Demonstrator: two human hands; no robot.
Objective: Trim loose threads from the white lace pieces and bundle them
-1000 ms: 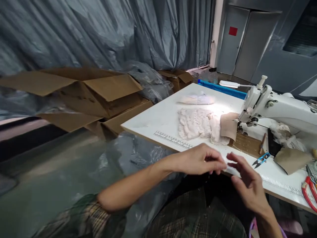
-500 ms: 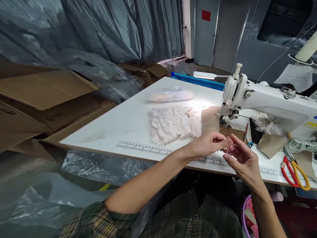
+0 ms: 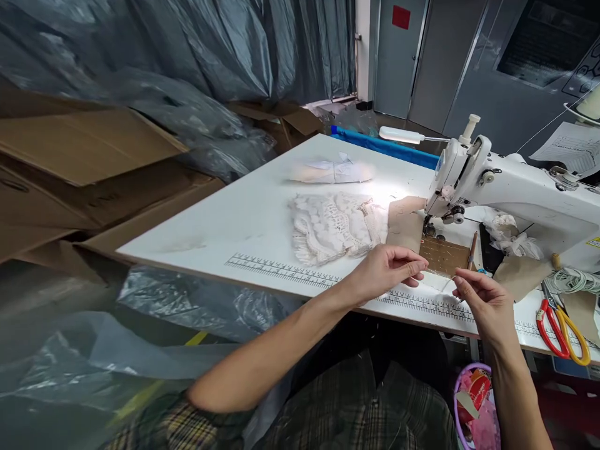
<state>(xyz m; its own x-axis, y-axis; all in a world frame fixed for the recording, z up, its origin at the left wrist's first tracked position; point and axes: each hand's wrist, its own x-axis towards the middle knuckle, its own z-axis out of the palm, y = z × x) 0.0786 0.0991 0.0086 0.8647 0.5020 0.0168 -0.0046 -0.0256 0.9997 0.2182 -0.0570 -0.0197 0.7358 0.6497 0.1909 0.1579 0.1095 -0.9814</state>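
My left hand [image 3: 388,272] is pinched closed above the front edge of the white table [image 3: 187,234]. To its right, my right hand [image 3: 485,300] is also pinched, with a thin pale strand [image 3: 446,284] at its fingertips. What the left fingertips hold is too small to make out. Behind my hands, a brown plate [image 3: 443,255] lies under the needle of the white sewing machine [image 3: 525,181]. Folded cream lace fabric [image 3: 328,228] rests left of the machine, and a pale tied bundle [image 3: 332,171] lies behind it.
Red-handled scissors [image 3: 550,328] and yellow-handled scissors [image 3: 574,337] lie at the right front edge. A printed ruler [image 3: 281,272] runs along the table front. Cardboard boxes [image 3: 84,150] stand at the left. Below the table is a purple-rimmed basket [image 3: 457,406] with scraps.
My hands, which were together, have moved apart, and the strand now shows beside my right fingertips. The view has shifted slightly, so the machine appears farther right.
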